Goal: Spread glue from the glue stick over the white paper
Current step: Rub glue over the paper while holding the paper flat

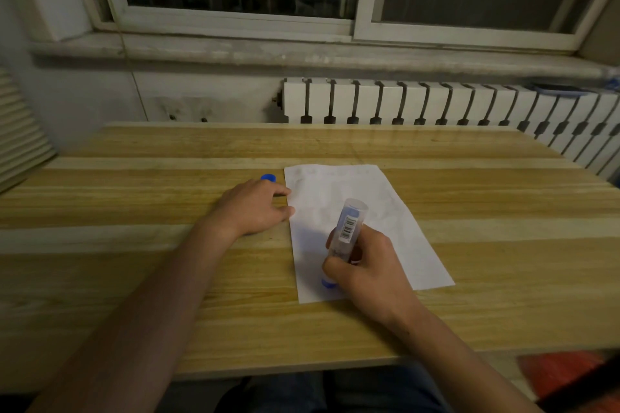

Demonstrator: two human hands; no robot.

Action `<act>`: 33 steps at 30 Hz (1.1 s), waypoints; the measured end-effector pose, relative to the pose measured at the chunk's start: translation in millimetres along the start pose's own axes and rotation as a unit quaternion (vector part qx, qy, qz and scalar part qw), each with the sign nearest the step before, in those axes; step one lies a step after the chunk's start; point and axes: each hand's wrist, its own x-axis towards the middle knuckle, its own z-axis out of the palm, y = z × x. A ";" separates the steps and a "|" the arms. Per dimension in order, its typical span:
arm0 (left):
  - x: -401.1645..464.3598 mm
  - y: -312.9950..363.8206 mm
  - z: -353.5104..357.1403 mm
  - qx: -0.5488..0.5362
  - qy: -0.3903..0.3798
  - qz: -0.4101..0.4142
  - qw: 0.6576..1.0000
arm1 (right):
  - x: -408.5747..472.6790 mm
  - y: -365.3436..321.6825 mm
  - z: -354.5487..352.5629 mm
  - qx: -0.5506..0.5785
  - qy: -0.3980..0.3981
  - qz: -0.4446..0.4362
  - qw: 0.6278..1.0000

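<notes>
A white paper (379, 211) lies on the wooden table (134, 245), slightly turned. My right hand (365, 271) grips a clear glue stick (347, 228) with a barcode label. The stick is tilted, and its blue lower end (327, 283) touches the paper near the near-left corner. My left hand (255, 206) lies on the table with its fingertips pressing on the paper's left edge. A blue cap (268, 177) sits on the table just beyond the left hand.
A white radiator (436, 104) stands behind the table under a window sill (302, 54). The table's near edge (302, 367) is close to my lap. Something orange (563, 375) lies at the lower right, below table height.
</notes>
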 end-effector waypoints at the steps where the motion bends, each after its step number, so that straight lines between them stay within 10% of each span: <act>1: 0.5 -0.2 0.2 0.000 -0.001 -0.001 1.000 | -0.3 0.8 -1.2 -0.002 0.002 0.003 1.000; 33: 1.9 -1.6 2.9 0.021 -0.001 -0.002 1.000 | -5.2 20.1 -45.5 0.017 0.063 0.025 0.998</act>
